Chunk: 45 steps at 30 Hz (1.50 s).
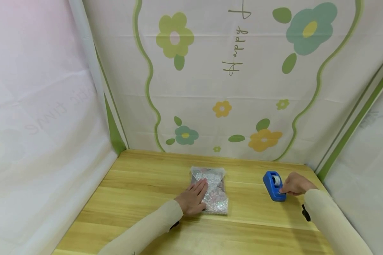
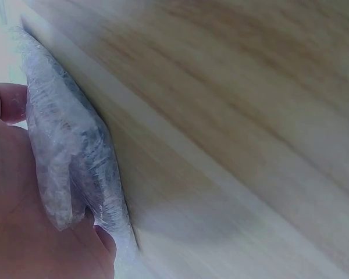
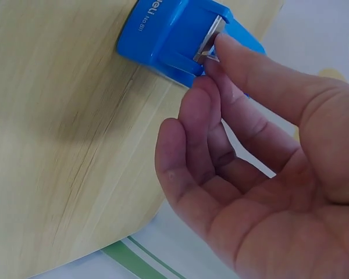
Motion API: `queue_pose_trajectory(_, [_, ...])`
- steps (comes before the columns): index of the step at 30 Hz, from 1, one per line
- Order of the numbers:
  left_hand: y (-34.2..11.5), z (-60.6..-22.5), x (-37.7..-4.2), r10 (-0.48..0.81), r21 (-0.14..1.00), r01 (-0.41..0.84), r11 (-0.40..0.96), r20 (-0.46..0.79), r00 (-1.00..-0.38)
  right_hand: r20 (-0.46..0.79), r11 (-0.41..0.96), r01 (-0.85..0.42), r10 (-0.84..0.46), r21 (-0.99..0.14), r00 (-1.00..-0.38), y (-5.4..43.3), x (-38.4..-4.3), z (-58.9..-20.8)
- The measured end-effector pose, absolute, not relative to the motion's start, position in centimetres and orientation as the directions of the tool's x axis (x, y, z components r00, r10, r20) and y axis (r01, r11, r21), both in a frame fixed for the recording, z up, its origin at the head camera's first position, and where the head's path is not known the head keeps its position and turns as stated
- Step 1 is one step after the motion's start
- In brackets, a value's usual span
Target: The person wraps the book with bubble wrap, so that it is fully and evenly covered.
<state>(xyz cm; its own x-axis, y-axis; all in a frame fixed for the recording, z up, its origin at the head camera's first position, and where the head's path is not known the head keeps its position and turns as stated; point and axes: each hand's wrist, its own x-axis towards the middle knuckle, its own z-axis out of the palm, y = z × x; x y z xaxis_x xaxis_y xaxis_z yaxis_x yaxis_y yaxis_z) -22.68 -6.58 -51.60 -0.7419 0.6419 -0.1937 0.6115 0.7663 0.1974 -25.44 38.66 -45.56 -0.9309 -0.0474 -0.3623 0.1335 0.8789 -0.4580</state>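
Observation:
A flat package in clear bubble wrap (image 1: 215,191) lies on the table, its wrap folded over the top. My left hand (image 1: 193,198) rests on its left side with the fingers straight. From the left wrist view, the palm and thumb lie against the puffed edge of the bubble wrap (image 2: 64,133). To the right stands a blue tape dispenser (image 1: 271,182) with a roll of clear tape (image 1: 276,180) in it. My right hand (image 1: 295,184) is at its cutter end. In the right wrist view, thumb and forefinger pinch the tape end at the metal cutter (image 3: 210,39), other fingers curled.
The wooden table (image 1: 140,198) ends at a flowered cloth (image 1: 204,88) along the back. White cloth hangs at the left and right sides too. Table surface lies between the package and the dispenser.

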Motion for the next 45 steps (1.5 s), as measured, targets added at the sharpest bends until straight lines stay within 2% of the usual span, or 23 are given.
queue_pose_trajectory(12, [-6.5,-51.7,-22.7,0.636,0.188,0.608,0.771,-0.192,-0.747,-0.402,0.899,0.184,0.01,-0.398,-0.916,38.0,-25.5,-45.3])
queue_pose_trajectory(28, [-6.5,-51.3,-22.5,0.638,0.185,0.61,0.77,-0.201,-0.744,-0.489,0.839,0.288,0.03,-0.462,-0.872,37.1,-25.8,-44.5])
queue_pose_trajectory(34, [-6.5,-51.4,-22.7,0.63,0.176,0.605,0.776,-0.196,-0.751,-0.483,0.839,0.3,0.051,-0.454,-0.874,37.3,-25.9,-44.5])
queue_pose_trajectory(45, [-6.4,-51.2,-22.4,0.633,0.175,0.608,0.774,-0.194,-0.75,-0.441,0.762,0.331,0.066,-0.557,-0.895,37.6,-24.5,-44.9])
